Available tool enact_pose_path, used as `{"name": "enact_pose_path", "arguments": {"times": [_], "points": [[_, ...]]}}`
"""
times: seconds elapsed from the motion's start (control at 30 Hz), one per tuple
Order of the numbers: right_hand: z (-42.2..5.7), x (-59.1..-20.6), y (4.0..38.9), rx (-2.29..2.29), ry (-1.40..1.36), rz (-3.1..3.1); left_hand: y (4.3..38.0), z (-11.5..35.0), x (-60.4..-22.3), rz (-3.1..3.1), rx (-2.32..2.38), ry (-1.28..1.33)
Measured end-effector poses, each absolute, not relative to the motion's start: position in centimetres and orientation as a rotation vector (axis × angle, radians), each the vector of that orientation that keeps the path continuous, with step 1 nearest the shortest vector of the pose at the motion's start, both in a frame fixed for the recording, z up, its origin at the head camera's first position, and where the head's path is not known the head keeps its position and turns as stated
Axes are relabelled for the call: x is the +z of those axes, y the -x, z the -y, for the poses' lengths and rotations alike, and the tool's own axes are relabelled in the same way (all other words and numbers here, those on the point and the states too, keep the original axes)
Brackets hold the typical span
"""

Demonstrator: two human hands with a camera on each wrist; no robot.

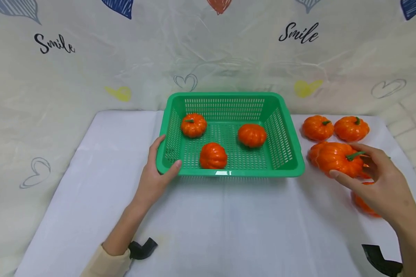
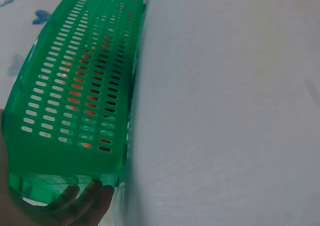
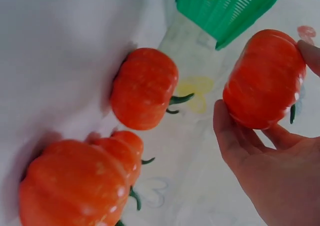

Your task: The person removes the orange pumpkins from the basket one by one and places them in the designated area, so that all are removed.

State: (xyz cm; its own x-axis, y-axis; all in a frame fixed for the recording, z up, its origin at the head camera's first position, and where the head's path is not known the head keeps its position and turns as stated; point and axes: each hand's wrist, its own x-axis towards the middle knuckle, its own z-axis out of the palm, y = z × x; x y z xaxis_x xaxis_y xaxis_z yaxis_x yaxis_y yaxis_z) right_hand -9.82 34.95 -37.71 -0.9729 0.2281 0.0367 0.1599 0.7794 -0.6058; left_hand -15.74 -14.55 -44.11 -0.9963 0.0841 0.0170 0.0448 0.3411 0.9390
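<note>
My left hand [image 1: 154, 182] grips the left front corner of a green plastic basket [image 1: 225, 95], thumb over the rim. In the left wrist view its fingers [image 2: 82, 206] curl against the basket's end wall. Inside the basket lie three small orange toy pumpkins, one at the left [image 1: 193, 125], one at the front [image 1: 213, 156] and one at the right [image 1: 252, 135]. At the right of the table, my right hand [image 1: 384, 181] holds another pumpkin [image 1: 339, 158] between thumb and fingers. The right wrist view shows this pumpkin [image 3: 265, 81] raised off the cloth, its green stem toward the palm.
More pumpkins sit on the white-covered table [image 1: 228, 223] at the right, two of them at the back [image 1: 317, 127] [image 1: 351, 129] and one partly under the right hand [image 1: 365, 200]. A printed sheet [image 1: 228, 46] hangs behind the table's back edge.
</note>
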Motion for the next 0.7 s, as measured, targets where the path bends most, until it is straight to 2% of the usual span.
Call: {"name": "enact_pose_path", "arguments": {"times": [0.37,0.7], "points": [[-36.3,-38.8,8.0,1.077,0.208,2.812,15.9,14.7,-44.2,-2.537,1.785,-0.123],[-36.5,-40.1,7.6,0.958,0.272,2.955,16.0,14.7,-44.2,-2.541,1.782,-0.120]]}}
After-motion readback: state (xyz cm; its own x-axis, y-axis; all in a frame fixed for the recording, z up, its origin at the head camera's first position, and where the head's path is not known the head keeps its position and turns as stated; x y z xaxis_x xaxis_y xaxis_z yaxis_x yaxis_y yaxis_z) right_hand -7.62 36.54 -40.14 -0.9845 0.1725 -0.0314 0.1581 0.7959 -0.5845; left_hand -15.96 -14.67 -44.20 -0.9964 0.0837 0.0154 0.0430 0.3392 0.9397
